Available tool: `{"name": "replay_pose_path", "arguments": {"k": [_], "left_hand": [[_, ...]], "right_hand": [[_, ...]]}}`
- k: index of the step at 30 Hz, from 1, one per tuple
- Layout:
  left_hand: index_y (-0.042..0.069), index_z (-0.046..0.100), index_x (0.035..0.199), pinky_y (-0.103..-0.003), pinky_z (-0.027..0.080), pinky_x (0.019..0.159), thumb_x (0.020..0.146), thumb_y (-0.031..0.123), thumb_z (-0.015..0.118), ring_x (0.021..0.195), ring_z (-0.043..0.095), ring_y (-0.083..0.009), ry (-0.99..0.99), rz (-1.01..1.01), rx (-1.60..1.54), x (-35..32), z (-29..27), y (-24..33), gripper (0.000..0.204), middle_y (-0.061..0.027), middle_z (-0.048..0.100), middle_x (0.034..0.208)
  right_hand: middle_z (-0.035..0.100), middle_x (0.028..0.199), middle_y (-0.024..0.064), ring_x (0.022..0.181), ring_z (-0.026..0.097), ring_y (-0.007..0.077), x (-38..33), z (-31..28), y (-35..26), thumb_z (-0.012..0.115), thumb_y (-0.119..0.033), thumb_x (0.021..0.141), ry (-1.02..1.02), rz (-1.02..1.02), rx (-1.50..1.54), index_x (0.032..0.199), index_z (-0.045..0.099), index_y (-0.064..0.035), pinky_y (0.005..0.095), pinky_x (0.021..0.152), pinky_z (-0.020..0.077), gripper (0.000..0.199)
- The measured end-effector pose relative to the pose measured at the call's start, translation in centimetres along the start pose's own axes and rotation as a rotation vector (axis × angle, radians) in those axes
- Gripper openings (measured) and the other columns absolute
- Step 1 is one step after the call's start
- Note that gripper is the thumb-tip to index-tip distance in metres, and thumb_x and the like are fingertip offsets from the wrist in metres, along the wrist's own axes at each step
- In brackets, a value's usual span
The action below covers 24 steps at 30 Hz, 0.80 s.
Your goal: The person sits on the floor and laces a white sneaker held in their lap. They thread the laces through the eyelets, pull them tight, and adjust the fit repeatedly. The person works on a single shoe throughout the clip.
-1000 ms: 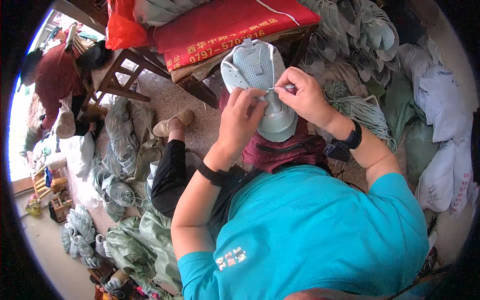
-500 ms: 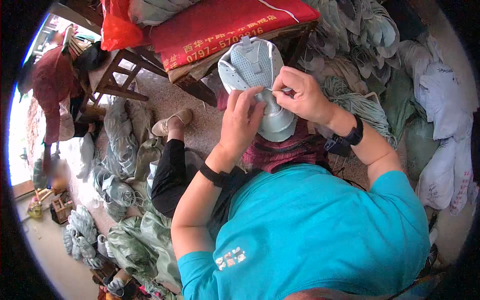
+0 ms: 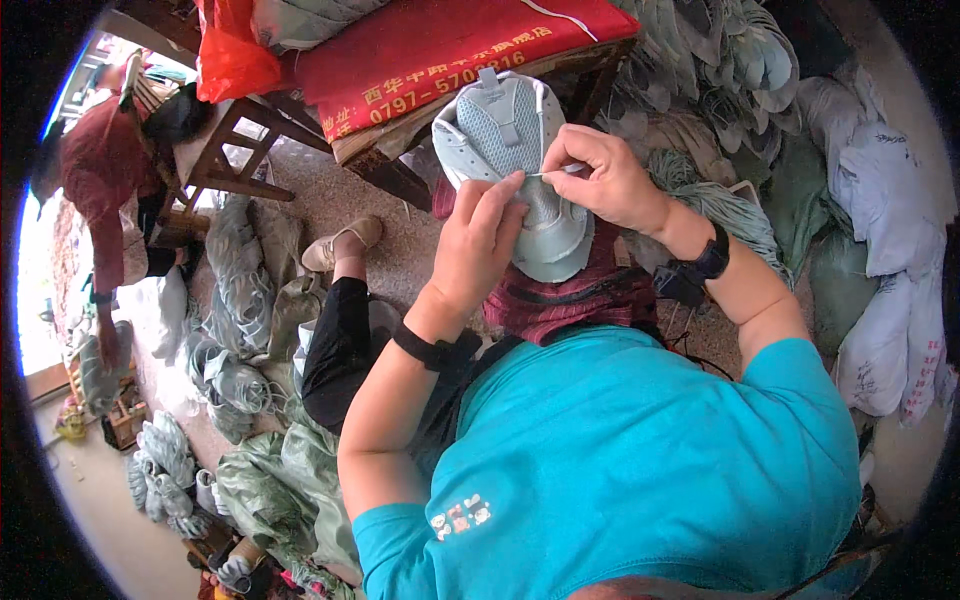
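Note:
A pale grey shoe upper (image 3: 555,250) lies across my lap, its toe toward me and its mesh tongue (image 3: 500,125) spread open on the far side. Over its throat a thin white lace (image 3: 533,175) runs between my two hands. My left hand (image 3: 475,235) is closed, pinching one part of the lace between thumb and forefinger. On the other side my right hand (image 3: 605,180) grips the lace with bent fingers. Both hands partly cover the middle of the upper, so the lower eyelets are hidden.
A wooden bench (image 3: 370,150) with a red cloth (image 3: 450,60) stands just ahead. Bundled uppers (image 3: 235,270) lie on the floor at left, with green sacks (image 3: 270,480) nearer. Grey laces (image 3: 725,215) and white sacks (image 3: 880,220) are at right. Another person (image 3: 100,170) bends at far left.
My hands and the upper have shifted slightly left, with the lace now stretched between my fingers. At far left the other person's arm has moved, and a grey upper now shows by their hand.

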<state>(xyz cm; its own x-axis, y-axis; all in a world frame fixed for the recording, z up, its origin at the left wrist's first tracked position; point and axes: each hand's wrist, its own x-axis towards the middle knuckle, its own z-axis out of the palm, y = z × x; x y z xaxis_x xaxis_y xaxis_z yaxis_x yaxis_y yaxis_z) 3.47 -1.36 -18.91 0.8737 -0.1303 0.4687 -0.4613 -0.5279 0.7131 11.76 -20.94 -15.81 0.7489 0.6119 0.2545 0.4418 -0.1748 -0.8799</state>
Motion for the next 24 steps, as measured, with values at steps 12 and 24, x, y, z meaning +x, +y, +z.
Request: {"name": "replay_pose_path", "arguments": {"k": [12, 24], "left_hand": [[0.004, 0.054, 0.118, -0.033, 0.045, 0.062, 0.081, 0.002, 0.068, 0.069, 0.051, -0.0215, 0.062, -0.123, -0.008, 0.1, 0.6, 0.6, 0.04, -0.0096, 0.049, 0.084], [0.005, 0.056, 0.12, -0.033, 0.047, 0.066, 0.083, 0.006, 0.068, 0.076, 0.055, -0.0232, -0.028, -0.08, 0.019, 0.2, -0.2, 0.8, 0.039, -0.0114, 0.054, 0.09]], "right_hand": [[0.057, 0.08, -0.0021, 0.075, 0.053, 0.0058, 0.1, 0.8, 0.2, 0.066, -0.006, 0.084, 0.044, 0.098, 0.074, 0.086, 0.058, -0.004, 0.0246, 0.066, 0.0455, 0.009], [0.058, 0.081, 0.0028, 0.073, 0.057, 0.0084, -0.6, 1.1, 0.3, 0.065, -0.003, 0.084, 0.117, 0.165, 0.116, 0.089, 0.059, -0.002, 0.024, 0.067, 0.0472, 0.008]]}}
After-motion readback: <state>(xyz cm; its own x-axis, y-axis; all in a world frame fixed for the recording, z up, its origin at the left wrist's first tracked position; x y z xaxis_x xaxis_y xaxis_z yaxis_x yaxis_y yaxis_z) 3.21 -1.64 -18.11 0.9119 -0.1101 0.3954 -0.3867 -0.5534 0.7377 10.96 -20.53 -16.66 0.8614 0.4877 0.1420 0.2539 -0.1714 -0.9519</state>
